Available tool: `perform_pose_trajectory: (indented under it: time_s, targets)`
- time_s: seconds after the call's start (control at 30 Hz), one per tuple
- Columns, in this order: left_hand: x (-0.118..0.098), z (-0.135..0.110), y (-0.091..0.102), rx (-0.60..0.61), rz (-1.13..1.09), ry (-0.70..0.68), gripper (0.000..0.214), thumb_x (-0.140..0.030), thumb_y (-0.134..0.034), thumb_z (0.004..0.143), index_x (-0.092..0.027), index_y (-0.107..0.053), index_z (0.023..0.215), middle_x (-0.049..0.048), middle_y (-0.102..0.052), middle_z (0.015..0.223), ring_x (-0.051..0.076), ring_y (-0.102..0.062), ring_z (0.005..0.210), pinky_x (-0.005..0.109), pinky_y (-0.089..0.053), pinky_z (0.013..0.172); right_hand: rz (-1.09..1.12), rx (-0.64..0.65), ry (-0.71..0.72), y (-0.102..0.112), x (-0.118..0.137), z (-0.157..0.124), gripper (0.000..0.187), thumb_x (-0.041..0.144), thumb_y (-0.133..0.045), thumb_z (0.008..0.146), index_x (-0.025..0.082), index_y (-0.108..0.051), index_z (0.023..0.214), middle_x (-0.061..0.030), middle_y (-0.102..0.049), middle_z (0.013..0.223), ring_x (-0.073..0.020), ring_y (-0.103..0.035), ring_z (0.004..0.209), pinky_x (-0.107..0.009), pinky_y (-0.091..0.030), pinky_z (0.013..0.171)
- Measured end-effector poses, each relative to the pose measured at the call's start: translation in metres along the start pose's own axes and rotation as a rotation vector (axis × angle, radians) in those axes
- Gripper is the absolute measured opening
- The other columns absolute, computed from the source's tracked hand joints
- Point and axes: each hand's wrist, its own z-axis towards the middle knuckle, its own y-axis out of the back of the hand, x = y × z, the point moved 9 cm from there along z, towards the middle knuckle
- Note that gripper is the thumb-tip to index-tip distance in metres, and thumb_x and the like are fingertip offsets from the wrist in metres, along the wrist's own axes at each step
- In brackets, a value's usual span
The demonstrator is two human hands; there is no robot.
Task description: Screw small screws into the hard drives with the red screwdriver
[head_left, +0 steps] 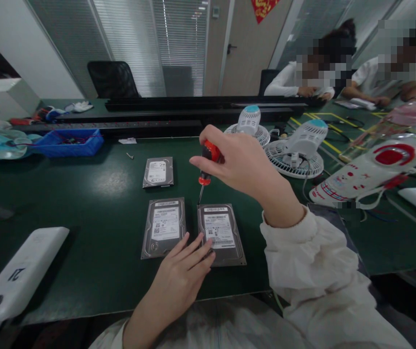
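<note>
Three hard drives lie label-up on the dark green table (95, 203). My right hand (242, 162) is closed round a red-and-black screwdriver (206, 169), held upright with its tip at the far left corner of the right hard drive (221, 233). My left hand (182, 274) rests on that drive's near left corner, fingers stretched out and pressing it down. The left hard drive (164, 226) lies beside it, just left of my fingers. A third hard drive (158, 172) sits further back.
Two small white fans (295, 148) stand at the right. A blue bin (70, 143) and a loose screw (130, 155) lie at the back left. A white device (19, 274) sits near the front left edge. Two other people sit at the far right.
</note>
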Motion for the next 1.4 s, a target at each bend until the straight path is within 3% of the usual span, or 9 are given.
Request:
perform_pose_trajectory:
  time_s: [0.13, 0.2, 0.33, 0.43, 0.6, 0.73, 0.97, 1.17, 1.4]
  targets:
    - [0.0, 0.0, 0.001, -0.012, -0.007, 0.003, 0.032, -0.008, -0.051, 0.106, -0.014, -0.075, 0.127, 0.0118, -0.076, 0.142, 0.034, -0.069, 0.137, 0.063, -0.058, 0.114, 0.187, 0.01, 0.094, 0.0, 0.006, -0.004, 0.04, 0.026, -0.042, 0.105, 0.018, -0.053, 0.142, -0.0128, -0.07, 0.136, -0.027, -0.068, 0.115, -0.046, -0.052, 0.1]
    - [-0.001, 0.0, 0.0, -0.007, -0.005, -0.001, 0.032, -0.009, -0.051, 0.107, -0.014, -0.075, 0.127, 0.0119, -0.076, 0.142, 0.034, -0.069, 0.137, 0.063, -0.059, 0.113, 0.259, 0.02, 0.142, -0.002, 0.01, -0.005, 0.048, 0.02, -0.039, 0.103, 0.019, -0.047, 0.15, -0.0123, -0.065, 0.146, -0.0256, -0.067, 0.12, -0.044, -0.052, 0.103]
    - [-0.001, 0.0, 0.0, -0.012, -0.007, -0.007, 0.032, -0.008, -0.05, 0.107, -0.014, -0.074, 0.127, 0.0117, -0.076, 0.142, 0.034, -0.07, 0.137, 0.064, -0.06, 0.112, 0.151, 0.015, 0.051, -0.006, 0.003, -0.002, 0.039, 0.041, -0.053, 0.107, 0.019, -0.054, 0.138, -0.005, -0.072, 0.103, -0.0203, -0.065, 0.08, -0.036, -0.049, 0.078]
    - [-0.001, 0.0, 0.0, -0.026, -0.007, -0.01, 0.032, -0.008, -0.049, 0.107, -0.014, -0.074, 0.127, 0.0118, -0.076, 0.142, 0.034, -0.07, 0.136, 0.064, -0.06, 0.111, 0.019, -0.038, -0.008, -0.003, -0.001, -0.001, 0.039, 0.056, -0.06, 0.104, 0.021, -0.058, 0.122, 0.0001, -0.066, 0.083, -0.0178, -0.058, 0.069, -0.032, -0.041, 0.069]
    - [-0.002, 0.0, -0.001, -0.016, 0.006, -0.025, 0.031, -0.009, -0.049, 0.107, -0.013, -0.073, 0.127, 0.0122, -0.077, 0.14, 0.035, -0.072, 0.134, 0.065, -0.062, 0.108, -0.021, -0.052, -0.021, 0.002, 0.001, -0.003, 0.046, 0.057, -0.052, 0.107, 0.016, -0.059, 0.127, -0.0046, -0.07, 0.096, -0.02, -0.063, 0.079, -0.032, -0.04, 0.071]
    - [-0.002, 0.0, -0.001, -0.027, 0.002, -0.02, 0.032, -0.009, -0.049, 0.107, -0.013, -0.073, 0.126, 0.0123, -0.077, 0.14, 0.035, -0.071, 0.134, 0.066, -0.062, 0.108, 0.073, -0.014, 0.017, 0.001, 0.004, -0.005, 0.04, 0.031, -0.048, 0.106, 0.014, -0.055, 0.142, -0.0089, -0.073, 0.112, -0.0208, -0.066, 0.09, -0.035, -0.044, 0.078]
    - [-0.002, -0.001, -0.002, -0.017, 0.005, -0.023, 0.032, -0.008, -0.05, 0.107, -0.013, -0.073, 0.129, 0.0125, -0.076, 0.141, 0.034, -0.07, 0.137, 0.064, -0.06, 0.111, 0.181, -0.091, -0.027, -0.001, -0.007, -0.002, 0.029, 0.04, -0.069, 0.098, 0.02, -0.054, 0.112, -0.0008, -0.063, 0.092, -0.0169, -0.057, 0.075, -0.034, -0.045, 0.069]
    - [-0.001, -0.001, 0.0, -0.028, -0.002, -0.017, 0.031, -0.009, -0.051, 0.107, -0.013, -0.074, 0.127, 0.0124, -0.077, 0.141, 0.034, -0.07, 0.136, 0.063, -0.06, 0.112, 0.302, -0.081, 0.046, -0.004, -0.004, -0.002, 0.046, 0.033, -0.065, 0.101, 0.023, -0.046, 0.141, -0.008, -0.066, 0.127, -0.0176, -0.062, 0.086, -0.035, -0.051, 0.081]
    - [-0.001, -0.001, 0.0, -0.025, 0.005, -0.019, 0.032, -0.009, -0.05, 0.107, -0.013, -0.074, 0.127, 0.0123, -0.077, 0.141, 0.034, -0.07, 0.136, 0.064, -0.06, 0.111, -0.011, -0.009, -0.017, -0.005, -0.005, 0.0, 0.041, 0.053, -0.053, 0.108, 0.017, -0.06, 0.127, -0.0043, -0.068, 0.096, -0.02, -0.062, 0.081, -0.034, -0.047, 0.078]
